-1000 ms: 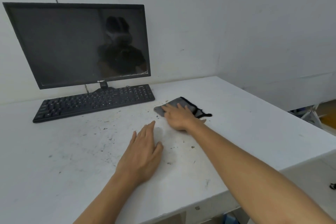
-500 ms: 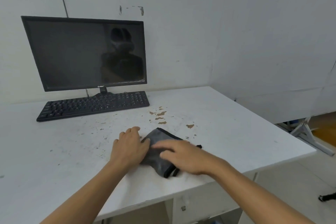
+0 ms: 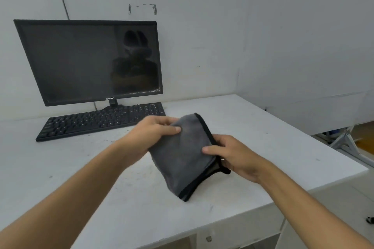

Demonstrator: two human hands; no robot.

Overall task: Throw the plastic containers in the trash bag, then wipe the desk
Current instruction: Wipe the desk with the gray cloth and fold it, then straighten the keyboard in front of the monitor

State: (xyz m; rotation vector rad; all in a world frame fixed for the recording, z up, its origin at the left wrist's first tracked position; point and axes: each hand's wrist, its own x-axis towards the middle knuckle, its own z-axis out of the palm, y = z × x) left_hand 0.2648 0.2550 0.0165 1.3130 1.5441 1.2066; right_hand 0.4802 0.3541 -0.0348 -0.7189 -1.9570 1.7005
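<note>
just then both forearms reached in from the lower corners and met over the middle of the white desk [image 3: 273,133], where the grey cloth [image 3: 182,161] with its black trim was held between them, folded and tilted, its lower corner hanging toward the front edge; whether that corner touched the surface could not be told. the left hand [image 3: 149,135] clamped the cloth's upper left part, thumb laid on the face and fingers curled over the top edge. the right hand [image 3: 236,155] pinched the trimmed right edge, thumb pressed flat on the grey side and the other fingers curled behind. beyond the hands lay a black keyboard [image 3: 95,122] before a dark monitor [image 3: 81,60].
</note>
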